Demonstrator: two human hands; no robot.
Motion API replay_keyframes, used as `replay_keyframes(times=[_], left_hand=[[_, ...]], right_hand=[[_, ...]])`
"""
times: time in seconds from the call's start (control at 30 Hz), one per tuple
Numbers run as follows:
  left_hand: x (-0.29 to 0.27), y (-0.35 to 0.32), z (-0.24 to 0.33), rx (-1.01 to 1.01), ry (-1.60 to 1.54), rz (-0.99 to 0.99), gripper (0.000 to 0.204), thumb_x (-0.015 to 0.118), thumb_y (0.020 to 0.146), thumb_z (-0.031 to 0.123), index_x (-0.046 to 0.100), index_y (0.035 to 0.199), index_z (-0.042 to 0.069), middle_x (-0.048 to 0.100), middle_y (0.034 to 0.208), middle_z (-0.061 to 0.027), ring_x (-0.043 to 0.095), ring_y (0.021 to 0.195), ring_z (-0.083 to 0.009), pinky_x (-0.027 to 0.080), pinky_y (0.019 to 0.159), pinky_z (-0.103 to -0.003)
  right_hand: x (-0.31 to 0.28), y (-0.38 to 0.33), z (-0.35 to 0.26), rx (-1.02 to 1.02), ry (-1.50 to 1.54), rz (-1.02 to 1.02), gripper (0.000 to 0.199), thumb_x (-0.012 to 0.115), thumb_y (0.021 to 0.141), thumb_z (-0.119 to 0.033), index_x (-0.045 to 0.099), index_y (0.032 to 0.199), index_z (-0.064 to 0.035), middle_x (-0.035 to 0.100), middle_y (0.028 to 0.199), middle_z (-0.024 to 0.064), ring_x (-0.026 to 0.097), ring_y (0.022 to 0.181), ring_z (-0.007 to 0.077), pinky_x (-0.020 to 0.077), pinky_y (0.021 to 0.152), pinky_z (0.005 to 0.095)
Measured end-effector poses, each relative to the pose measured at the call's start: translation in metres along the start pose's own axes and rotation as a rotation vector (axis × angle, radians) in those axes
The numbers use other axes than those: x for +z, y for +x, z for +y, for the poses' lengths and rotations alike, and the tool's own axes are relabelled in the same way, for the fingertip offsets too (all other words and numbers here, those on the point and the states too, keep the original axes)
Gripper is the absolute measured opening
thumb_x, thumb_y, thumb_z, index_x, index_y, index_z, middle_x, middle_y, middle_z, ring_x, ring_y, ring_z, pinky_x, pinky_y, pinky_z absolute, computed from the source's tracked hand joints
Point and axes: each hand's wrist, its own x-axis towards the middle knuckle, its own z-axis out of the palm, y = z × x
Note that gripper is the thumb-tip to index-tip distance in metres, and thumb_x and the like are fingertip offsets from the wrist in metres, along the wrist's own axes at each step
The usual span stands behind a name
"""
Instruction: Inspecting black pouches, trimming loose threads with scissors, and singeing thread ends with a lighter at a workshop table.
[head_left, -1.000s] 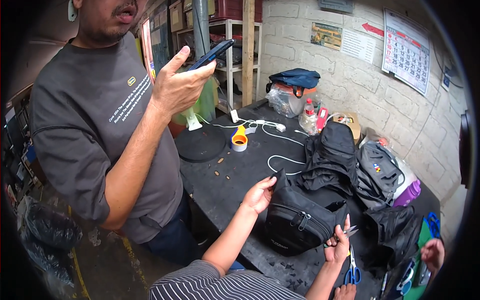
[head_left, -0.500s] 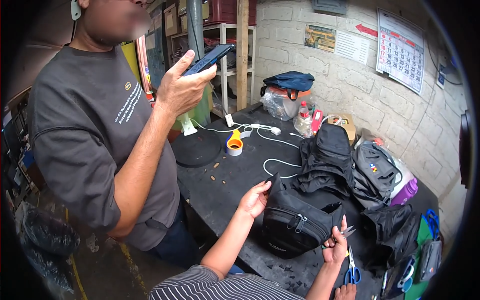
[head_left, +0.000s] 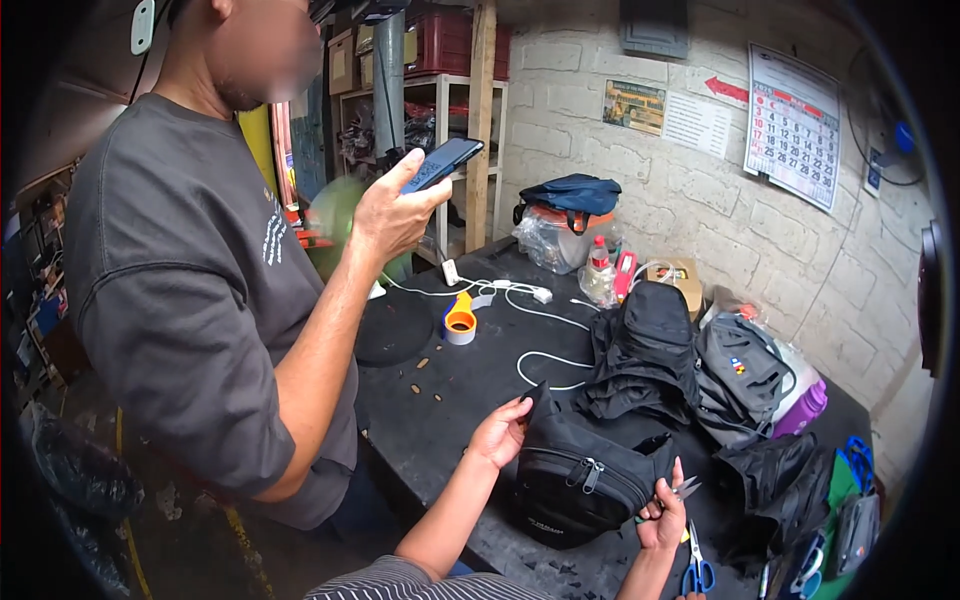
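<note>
A black bag (head_left: 580, 475) with a curved front zipper and two hanging zipper pulls is held up just over the dark table. My left hand (head_left: 500, 432) is closed, pinching a pointed corner tab at the bag's upper left. At its right end, my right hand (head_left: 662, 515) is closed around the bag's side and a pair of small scissors. The small scissors' metal blades (head_left: 688, 487) stick out above the fingers, pointing right; their handles are mostly hidden in the palm. Blue-handled scissors (head_left: 697, 560) lie on the table below my right hand.
A co-worker (head_left: 190, 290) stands at the left, holding a phone (head_left: 443, 165). Black bags (head_left: 645, 350), a grey backpack (head_left: 745, 370) and a purple bottle (head_left: 800, 408) crowd the table's right. A tape dispenser (head_left: 460, 322) and white cables (head_left: 510, 288) lie farther back.
The view has shifted slightly, and the bag with both my hands sits a little lower and left. My grips stay the same. The co-worker's phone hand appears farther right and lower.
</note>
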Motion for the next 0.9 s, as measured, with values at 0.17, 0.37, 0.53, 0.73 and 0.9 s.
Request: replay_keyframes(times=[0.17, 0.37, 0.53, 0.73, 0.9], left_hand=[[0.001, 0.001, 0.001, 0.001, 0.015, -0.027, 0.019, 0.06, 0.089, 0.013, 0.062, 0.106, 0.005, 0.068, 0.099, -0.0058, 0.064, 0.09, -0.0179, 0.049, 0.086, -0.031], [-0.009, 0.001, -0.01, -0.016, -0.036, -0.064, 0.024, 0.056, 0.091, 0.016, 0.06, 0.112, 0.005, 0.066, 0.105, -0.0071, 0.063, 0.095, -0.0186, 0.048, 0.088, -0.033], [0.012, -0.004, -0.024, -0.003, 0.041, -0.258, 0.046, 0.05, 0.094, 0.017, 0.035, 0.137, 0.008, 0.054, 0.126, -0.0182, 0.05, 0.119, -0.0298, 0.038, 0.104, -0.041], [0.019, 0.005, -0.034, 0.105, 0.177, -0.156, 0.049, 0.054, 0.093, 0.011, 0.037, 0.138, 0.012, 0.053, 0.128, -0.0029, 0.05, 0.118, -0.0174, 0.039, 0.102, -0.034], [0.013, 0.011, -0.038, 0.063, 0.198, -0.149, 0.051, 0.05, 0.095, 0.011, 0.032, 0.142, 0.017, 0.053, 0.128, -0.0041, 0.052, 0.116, -0.0194, 0.042, 0.101, -0.039]], right_hand=[[-0.007, 0.007, 0.003, -0.036, 0.079, -0.032, 0.073, 0.061, 0.082, -0.003, 0.027, 0.145, -0.0193, 0.037, 0.056, -0.0066, 0.028, 0.042, 0.0032, 0.0216, 0.038, 0.0195], [-0.006, -0.001, 0.007, -0.193, -0.066, -0.047, 0.068, 0.057, 0.088, -0.009, 0.026, 0.146, -0.0251, 0.037, 0.058, -0.0081, 0.027, 0.041, 0.002, 0.0207, 0.037, 0.0175], [-0.012, -0.007, -0.003, -0.295, -0.08, -0.073, 0.078, 0.059, 0.085, -0.01, 0.016, 0.149, -0.023, 0.033, 0.059, -0.0077, 0.027, 0.044, 0.0011, 0.0196, 0.039, 0.0174], [-0.008, 0.004, -0.01, -0.297, -0.101, -0.074, 0.079, 0.058, 0.084, -0.008, 0.015, 0.149, -0.0216, 0.031, 0.06, -0.0084, 0.026, 0.047, 0.0009, 0.0169, 0.042, 0.0173], [-0.019, 0.008, -0.01, -0.292, -0.005, -0.133, 0.076, 0.056, 0.086, -0.005, 0.017, 0.149, -0.0236, 0.038, 0.063, -0.0077, 0.03, 0.047, 0.0017, 0.0243, 0.043, 0.0163]])
